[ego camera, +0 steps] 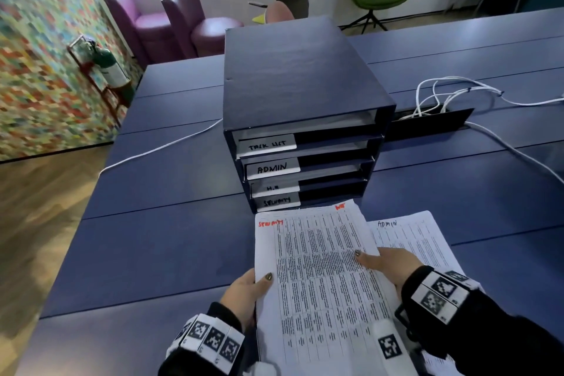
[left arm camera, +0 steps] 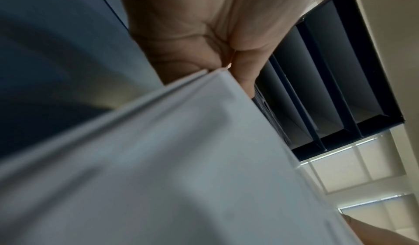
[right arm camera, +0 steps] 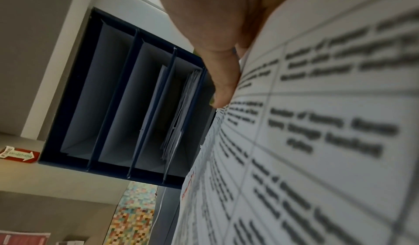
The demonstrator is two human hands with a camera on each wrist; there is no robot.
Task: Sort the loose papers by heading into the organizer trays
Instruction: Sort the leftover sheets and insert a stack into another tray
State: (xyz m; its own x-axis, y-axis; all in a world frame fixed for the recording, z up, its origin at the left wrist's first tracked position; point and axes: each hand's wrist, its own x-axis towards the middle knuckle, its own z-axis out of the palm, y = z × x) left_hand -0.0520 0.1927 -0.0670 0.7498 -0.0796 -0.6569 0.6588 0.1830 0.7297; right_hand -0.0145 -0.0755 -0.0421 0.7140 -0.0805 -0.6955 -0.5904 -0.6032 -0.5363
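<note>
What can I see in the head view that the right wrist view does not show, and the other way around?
Only the head view shows the tray labels, the sheet headed ADMIN lying on the table, the white cables and the left hand holding the stack's left edge.

Only the right wrist view looks into the trays: one holds a bundle of papers.

Both show the organizer, the held stack of papers with its printed table and red heading, and the right hand with its thumb on top.

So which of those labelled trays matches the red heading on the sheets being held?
The bottom tray, whose label seems to read SECURITY like the red heading on the held papers; those above read TASK LIST, ADMIN, and probably H.R.
</note>
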